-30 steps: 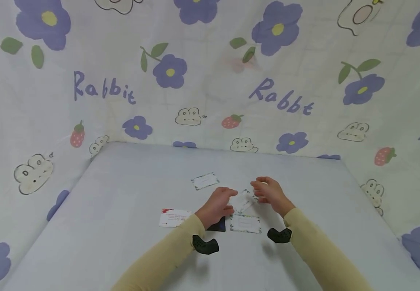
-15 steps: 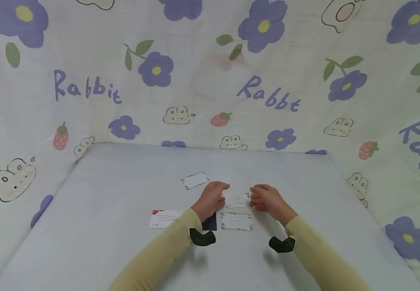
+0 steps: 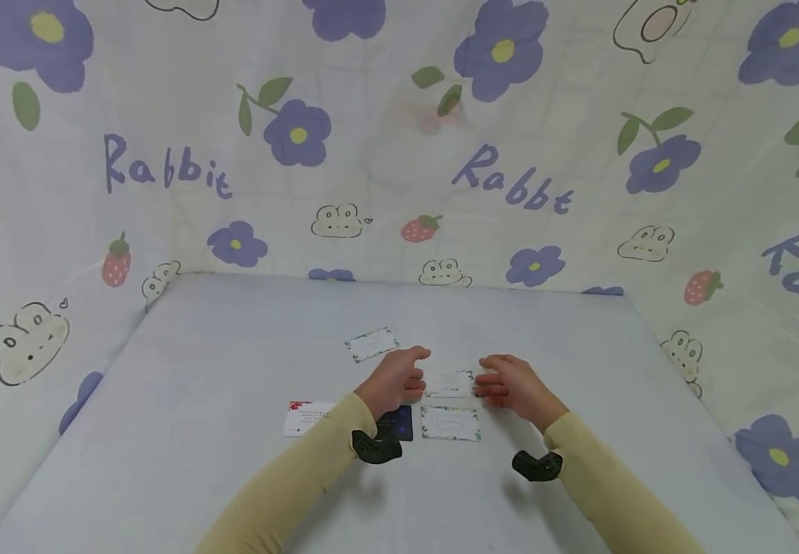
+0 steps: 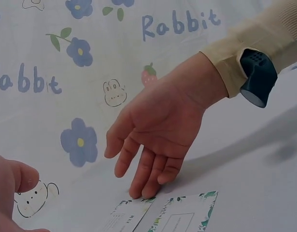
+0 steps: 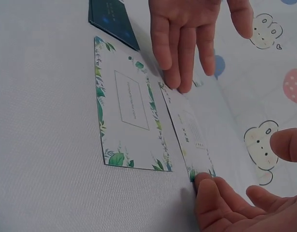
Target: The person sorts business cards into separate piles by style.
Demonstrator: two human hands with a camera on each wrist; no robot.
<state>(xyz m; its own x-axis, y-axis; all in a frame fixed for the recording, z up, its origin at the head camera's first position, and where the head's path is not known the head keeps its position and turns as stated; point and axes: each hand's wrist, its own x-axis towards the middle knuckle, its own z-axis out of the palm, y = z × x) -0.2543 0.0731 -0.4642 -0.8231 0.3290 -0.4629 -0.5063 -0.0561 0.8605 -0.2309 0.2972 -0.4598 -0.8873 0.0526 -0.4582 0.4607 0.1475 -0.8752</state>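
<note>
Between my two hands lies a white leaf-bordered business card (image 3: 451,383), flat on the table and lined up behind a similar leaf-bordered card (image 3: 451,424). My left hand (image 3: 395,378) is at its left end; in the right wrist view its extended fingers (image 5: 186,63) reach down to that end. At the card's right end is my right hand (image 3: 514,388), its fingertips (image 5: 206,188) right at the edge with no card pinched. In the left wrist view the right hand (image 4: 162,118) shows its palm, fingers slightly bent. A dark blue card (image 3: 399,423) is partly hidden by my left wrist.
A white card with red flowers (image 3: 304,418) lies to the left of the dark card, partly covered by my left sleeve. Farther back, another leaf-bordered card (image 3: 371,344) sits at an angle. A printed cloth (image 3: 371,169) hangs behind the white table (image 3: 184,462).
The card between my hands was askew and now lies straight, in line with the card before it. My left hand has drawn slightly left, baring more of the dark card. The head view has shifted.
</note>
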